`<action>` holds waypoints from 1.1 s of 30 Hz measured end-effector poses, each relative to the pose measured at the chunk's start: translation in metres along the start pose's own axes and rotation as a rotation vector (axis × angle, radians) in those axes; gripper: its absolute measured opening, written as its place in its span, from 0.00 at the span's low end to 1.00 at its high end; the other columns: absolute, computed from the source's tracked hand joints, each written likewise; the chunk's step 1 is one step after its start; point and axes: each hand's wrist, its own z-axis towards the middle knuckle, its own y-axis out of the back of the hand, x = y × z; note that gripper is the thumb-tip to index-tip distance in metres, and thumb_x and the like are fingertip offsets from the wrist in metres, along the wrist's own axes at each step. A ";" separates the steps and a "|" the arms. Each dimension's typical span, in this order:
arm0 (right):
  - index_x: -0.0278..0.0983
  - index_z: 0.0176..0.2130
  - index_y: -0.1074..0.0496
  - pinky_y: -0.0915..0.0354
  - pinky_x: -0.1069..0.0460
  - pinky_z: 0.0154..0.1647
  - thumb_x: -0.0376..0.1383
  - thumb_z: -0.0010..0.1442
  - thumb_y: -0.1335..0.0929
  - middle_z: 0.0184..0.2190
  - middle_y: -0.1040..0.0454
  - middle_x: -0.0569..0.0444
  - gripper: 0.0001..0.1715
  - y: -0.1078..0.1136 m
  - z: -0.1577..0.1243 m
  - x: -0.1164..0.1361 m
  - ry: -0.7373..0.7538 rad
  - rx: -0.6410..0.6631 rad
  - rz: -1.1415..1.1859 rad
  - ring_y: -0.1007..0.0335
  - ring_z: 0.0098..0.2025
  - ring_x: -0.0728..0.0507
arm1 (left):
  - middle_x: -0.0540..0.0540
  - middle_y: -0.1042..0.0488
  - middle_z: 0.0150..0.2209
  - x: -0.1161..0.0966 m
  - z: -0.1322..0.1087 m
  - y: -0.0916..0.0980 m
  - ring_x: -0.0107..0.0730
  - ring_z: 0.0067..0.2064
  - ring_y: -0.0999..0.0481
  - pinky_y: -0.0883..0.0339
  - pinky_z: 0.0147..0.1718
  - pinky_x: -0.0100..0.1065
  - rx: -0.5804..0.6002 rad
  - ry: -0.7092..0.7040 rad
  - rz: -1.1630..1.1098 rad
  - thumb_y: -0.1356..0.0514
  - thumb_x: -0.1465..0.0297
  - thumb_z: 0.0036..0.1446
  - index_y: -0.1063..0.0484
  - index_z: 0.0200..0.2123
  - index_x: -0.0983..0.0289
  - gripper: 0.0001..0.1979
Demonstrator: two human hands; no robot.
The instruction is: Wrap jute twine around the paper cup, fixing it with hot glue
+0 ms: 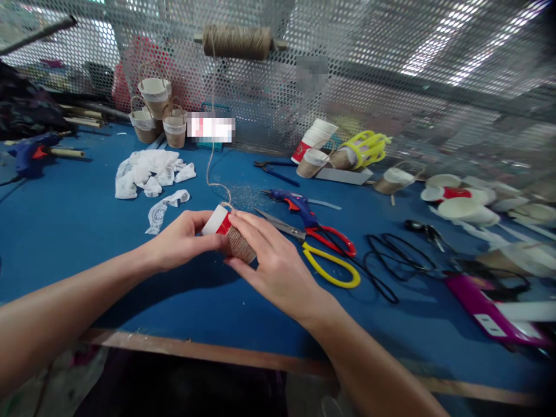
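A small paper cup [241, 244], white and red at one end and wrapped in brown twine over the rest, lies tilted between both hands above the blue table. My left hand [185, 240] grips its white end, thumb across the red band. Around the twine-wrapped part curves my right hand [271, 258], its fingers over the top and thumb beneath. Twine [212, 168] runs from the cup up to a spool [237, 41] on the perforated metal screen. Scissors [299, 234] with red and yellow handles lie just right of the cup.
White lace pieces [145, 171] lie on the blue table [174, 310] at left, with three small baskets [175, 128] behind. A blue glue gun [299, 207], pliers [278, 172], stacked cups [316, 138], a black cable [382, 260] and a purple object [482, 307] sit to the right.
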 end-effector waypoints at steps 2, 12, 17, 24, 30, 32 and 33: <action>0.35 0.56 0.44 0.42 0.42 0.55 0.33 0.54 0.34 0.55 0.38 0.43 0.31 0.000 0.000 0.000 -0.007 -0.002 0.013 0.42 0.56 0.41 | 0.53 0.24 0.31 0.000 0.000 0.000 0.31 0.33 0.27 0.35 0.37 0.31 -0.008 0.015 -0.011 0.40 0.70 0.46 0.28 0.35 0.69 0.12; 0.36 0.52 0.38 0.40 0.44 0.54 0.32 0.55 0.36 0.51 0.33 0.47 0.24 0.008 0.004 0.005 -0.113 -0.079 0.276 0.39 0.54 0.44 | 0.50 0.23 0.28 0.000 0.000 -0.001 0.27 0.31 0.26 0.34 0.32 0.26 0.101 -0.019 -0.086 0.40 0.73 0.48 0.27 0.31 0.67 0.05; 0.37 0.51 0.36 0.41 0.44 0.55 0.30 0.55 0.38 0.51 0.33 0.48 0.23 0.010 0.004 0.005 -0.152 -0.082 0.312 0.39 0.54 0.45 | 0.51 0.23 0.28 0.000 -0.001 -0.001 0.28 0.30 0.25 0.33 0.33 0.27 0.101 0.013 -0.114 0.39 0.73 0.48 0.27 0.30 0.68 0.05; 0.32 0.52 0.37 0.43 0.46 0.56 0.29 0.54 0.38 0.51 0.34 0.45 0.24 0.007 0.004 0.001 -0.154 -0.031 0.341 0.41 0.54 0.46 | 0.52 0.23 0.29 0.000 -0.001 -0.001 0.28 0.30 0.26 0.34 0.33 0.28 0.079 0.038 -0.028 0.39 0.70 0.48 0.27 0.31 0.69 0.08; 0.35 0.50 0.35 0.42 0.46 0.55 0.31 0.58 0.40 0.51 0.32 0.48 0.19 0.009 0.004 -0.005 -0.229 0.004 0.366 0.38 0.53 0.47 | 0.53 0.24 0.29 -0.002 -0.002 -0.005 0.29 0.30 0.27 0.34 0.33 0.30 0.083 0.088 0.025 0.40 0.68 0.48 0.28 0.32 0.70 0.10; 0.36 0.49 0.35 0.42 0.45 0.55 0.32 0.60 0.41 0.50 0.31 0.49 0.18 0.008 0.005 -0.009 -0.276 -0.007 0.396 0.37 0.53 0.47 | 0.53 0.24 0.29 -0.001 -0.003 -0.006 0.30 0.30 0.27 0.34 0.33 0.31 0.088 0.092 0.038 0.40 0.68 0.48 0.27 0.32 0.70 0.11; 0.36 0.49 0.34 0.42 0.45 0.55 0.32 0.60 0.42 0.49 0.30 0.50 0.18 0.006 0.006 -0.011 -0.302 -0.018 0.417 0.36 0.52 0.47 | 0.53 0.24 0.29 -0.001 -0.003 -0.006 0.30 0.30 0.27 0.34 0.33 0.31 0.090 0.094 0.040 0.40 0.67 0.48 0.27 0.32 0.69 0.11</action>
